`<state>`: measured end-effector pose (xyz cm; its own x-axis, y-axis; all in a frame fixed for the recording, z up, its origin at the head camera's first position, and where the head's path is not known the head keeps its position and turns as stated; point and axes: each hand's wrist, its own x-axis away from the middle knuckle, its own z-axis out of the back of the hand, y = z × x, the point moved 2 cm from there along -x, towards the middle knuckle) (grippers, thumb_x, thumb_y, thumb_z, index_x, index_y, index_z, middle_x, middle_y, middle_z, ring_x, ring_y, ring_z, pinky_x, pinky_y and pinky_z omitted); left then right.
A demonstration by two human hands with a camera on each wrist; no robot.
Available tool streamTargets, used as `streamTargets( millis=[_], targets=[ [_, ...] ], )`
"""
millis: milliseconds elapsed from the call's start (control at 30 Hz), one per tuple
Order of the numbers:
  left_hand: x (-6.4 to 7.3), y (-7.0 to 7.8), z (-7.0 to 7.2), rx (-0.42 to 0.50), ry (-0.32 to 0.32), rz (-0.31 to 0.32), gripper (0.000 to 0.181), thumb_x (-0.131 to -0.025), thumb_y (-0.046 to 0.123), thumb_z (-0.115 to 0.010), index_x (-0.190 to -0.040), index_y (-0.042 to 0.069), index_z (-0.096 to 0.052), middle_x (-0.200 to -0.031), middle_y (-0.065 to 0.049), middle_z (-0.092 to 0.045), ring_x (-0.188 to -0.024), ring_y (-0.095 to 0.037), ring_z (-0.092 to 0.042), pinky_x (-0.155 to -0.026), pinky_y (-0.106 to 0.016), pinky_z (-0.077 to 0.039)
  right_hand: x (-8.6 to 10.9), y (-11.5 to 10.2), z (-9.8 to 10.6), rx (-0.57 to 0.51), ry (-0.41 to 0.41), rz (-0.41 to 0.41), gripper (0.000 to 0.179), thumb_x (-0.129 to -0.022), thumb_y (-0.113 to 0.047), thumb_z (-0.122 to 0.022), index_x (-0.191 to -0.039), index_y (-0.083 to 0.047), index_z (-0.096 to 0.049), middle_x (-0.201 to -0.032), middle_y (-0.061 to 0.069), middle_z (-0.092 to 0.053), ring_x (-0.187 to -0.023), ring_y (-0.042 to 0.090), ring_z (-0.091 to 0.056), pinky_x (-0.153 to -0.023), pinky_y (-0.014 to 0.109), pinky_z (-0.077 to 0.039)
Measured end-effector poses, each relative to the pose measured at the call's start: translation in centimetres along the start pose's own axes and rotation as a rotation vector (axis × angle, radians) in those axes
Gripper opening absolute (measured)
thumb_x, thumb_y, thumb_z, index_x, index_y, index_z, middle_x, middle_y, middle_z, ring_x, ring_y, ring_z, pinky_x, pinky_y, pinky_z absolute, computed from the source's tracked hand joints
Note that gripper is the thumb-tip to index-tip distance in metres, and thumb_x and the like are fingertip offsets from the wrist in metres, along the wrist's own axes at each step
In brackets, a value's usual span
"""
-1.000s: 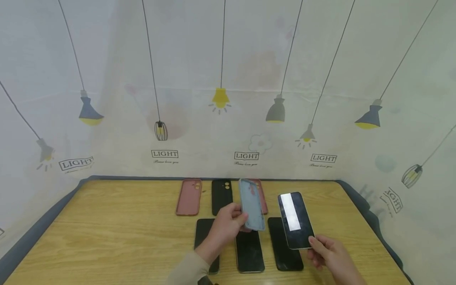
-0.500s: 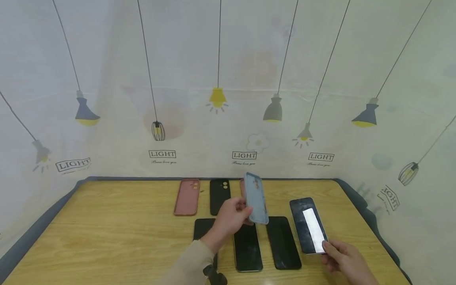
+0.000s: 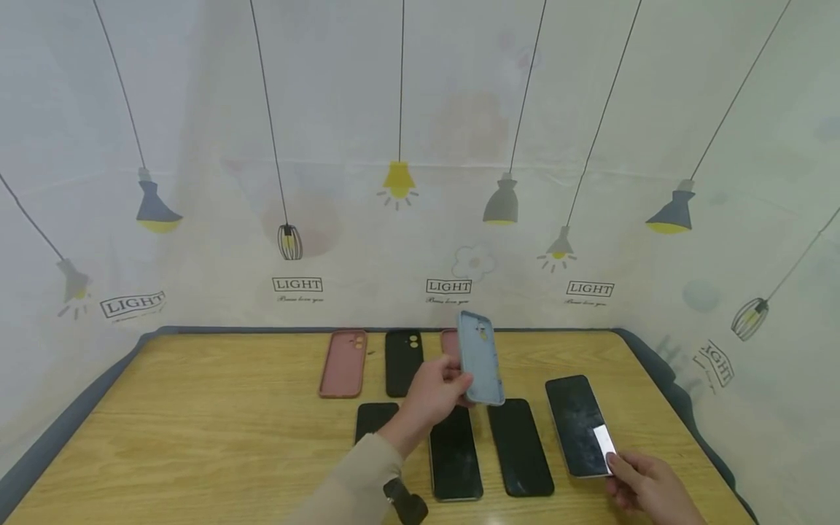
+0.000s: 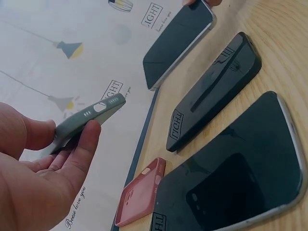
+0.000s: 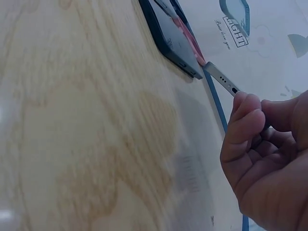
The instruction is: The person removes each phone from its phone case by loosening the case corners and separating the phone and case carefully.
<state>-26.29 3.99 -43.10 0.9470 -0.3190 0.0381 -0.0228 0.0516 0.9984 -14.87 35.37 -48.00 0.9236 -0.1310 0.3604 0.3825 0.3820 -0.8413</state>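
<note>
My left hand (image 3: pixel 433 394) pinches a light blue phone case (image 3: pixel 480 357) by its lower edge, its hollow inner side toward the head camera. In the left wrist view the case (image 4: pixel 89 116) is edge-on between thumb and fingers, raised above the table. On the right, my right hand (image 3: pixel 646 481) pinches a dark-screened smartphone (image 3: pixel 577 423) at its lower right corner, and a bright reflection lies on the glass. The right wrist view shows the held phone's port edge (image 5: pixel 222 79) beyond the curled fingers of the hand (image 5: pixel 269 154). A gap separates the case from the phone.
On the wooden table (image 3: pixel 197 437) lie a pink case (image 3: pixel 343 363), a black case (image 3: pixel 403 363) and a second pink case (image 3: pixel 449 343), partly hidden. Nearer are three dark phones, at left (image 3: pixel 375 419), middle (image 3: pixel 456 463) and right (image 3: pixel 521 448). A printed curtain (image 3: pixel 354 182) hangs behind.
My right hand has moved the phone right and nearer, away from the phone on the table that it overlapped. My left hand has lifted the blue case slightly up and to the right.
</note>
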Motion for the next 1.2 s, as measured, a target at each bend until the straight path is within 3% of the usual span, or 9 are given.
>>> streamTargets(
  millis=[267,433,700,800,1000,1200],
  targets=[
    [-0.3,0.4,-0.7,0.005,0.012,0.017,0.025,-0.104,0.006,-0.06,-0.127,-0.003,-0.062,-0.107,-0.014,-0.072,-0.094,-0.024,-0.072,-0.078,-0.043,-0.064,0.1,1.2,0.5,-0.065,0.025,-0.062,0.031,-0.111,-0.015,-0.044,-0.101,0.006,-0.066,-0.075,0.004,-0.065,-0.065,0.019,-0.056,-0.057,0.029,-0.051],
    [-0.5,0.5,-1.0,-0.013,0.009,0.013,0.025,-0.104,0.005,-0.059,-0.128,-0.003,-0.062,-0.107,-0.014,-0.072,-0.093,-0.022,-0.072,-0.079,-0.043,-0.065,0.2,1.6,0.6,-0.049,0.013,-0.089,0.031,-0.111,-0.017,-0.046,-0.094,0.001,-0.066,-0.075,0.004,-0.063,-0.065,0.02,-0.055,-0.057,0.029,-0.049],
    [-0.7,0.7,-1.4,-0.025,-0.005,0.031,0.025,-0.105,0.005,-0.058,-0.128,-0.004,-0.062,-0.106,-0.012,-0.071,-0.094,-0.02,-0.071,-0.082,-0.042,-0.065,0.2,2.3,1.2,-0.046,-0.101,-0.067,0.033,-0.111,-0.018,-0.044,-0.093,-0.002,-0.066,-0.076,0.002,-0.062,-0.068,0.018,-0.055,-0.06,0.027,-0.049],
    [-0.8,0.7,-1.6,-0.027,-0.013,0.035,0.025,-0.105,0.004,-0.057,-0.129,-0.004,-0.062,-0.108,-0.013,-0.072,-0.096,-0.02,-0.071,-0.083,-0.043,-0.064,0.1,2.5,1.2,-0.03,-0.095,-0.071,0.033,-0.111,-0.019,-0.045,-0.092,-0.002,-0.066,-0.076,0.001,-0.062,-0.068,0.018,-0.056,-0.06,0.027,-0.048],
    [-1.3,0.6,-2.0,-0.024,-0.018,0.022,0.026,-0.104,0.0,-0.055,-0.128,-0.005,-0.062,-0.109,-0.015,-0.072,-0.097,-0.022,-0.071,-0.082,-0.044,-0.064,-0.2,2.8,1.0,0.085,-0.025,-0.058,0.035,-0.111,-0.022,-0.047,-0.088,-0.002,-0.065,-0.075,0.002,-0.062,-0.066,0.02,-0.056,-0.059,0.029,-0.048],
    [-2.0,0.5,-2.6,-0.035,-0.02,0.019,0.03,-0.101,-0.006,-0.055,-0.131,-0.007,-0.06,-0.112,-0.018,-0.071,-0.1,-0.025,-0.07,-0.081,-0.045,-0.064,-0.3,2.8,1.1,0.399,0.042,0.031,0.041,-0.108,-0.03,-0.053,-0.074,-0.007,-0.059,-0.063,0.002,-0.055,-0.058,0.02,-0.051,-0.061,0.032,-0.044]
  ],
)
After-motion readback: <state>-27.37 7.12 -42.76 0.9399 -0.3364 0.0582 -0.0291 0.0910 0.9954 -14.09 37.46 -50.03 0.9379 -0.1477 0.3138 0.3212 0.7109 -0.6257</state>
